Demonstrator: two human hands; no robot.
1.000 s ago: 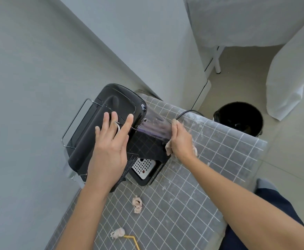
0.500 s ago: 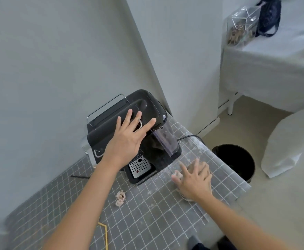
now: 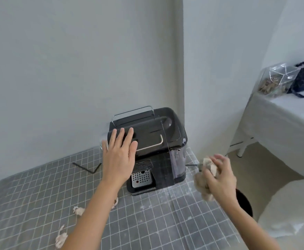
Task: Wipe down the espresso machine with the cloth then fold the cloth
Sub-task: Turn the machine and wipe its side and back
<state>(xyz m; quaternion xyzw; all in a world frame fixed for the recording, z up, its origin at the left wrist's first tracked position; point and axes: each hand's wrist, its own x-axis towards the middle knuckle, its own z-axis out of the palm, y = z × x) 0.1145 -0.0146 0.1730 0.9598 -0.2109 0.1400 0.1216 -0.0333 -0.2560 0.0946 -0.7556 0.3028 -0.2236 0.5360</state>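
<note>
A black espresso machine (image 3: 158, 134) stands on the grey gridded table (image 3: 147, 222) against the wall corner, its perforated drip tray (image 3: 141, 178) facing me. My left hand (image 3: 119, 156) lies flat with fingers spread on the machine's top front-left edge. My right hand (image 3: 219, 177) hovers to the right of the machine, a little above the table, and grips a crumpled beige cloth (image 3: 204, 188) that bulges out below and above the fingers.
Several small beige scraps (image 3: 61, 239) lie on the table at the front left. A thin black bent rod (image 3: 88, 167) lies left of the machine. A black bin (image 3: 245, 202) sits on the floor to the right, near a white-covered table (image 3: 282, 123).
My right hand has lifted the cloth off the table beside the machine. My left hand has slid toward the machine's left front. The camera has tilted up and back.
</note>
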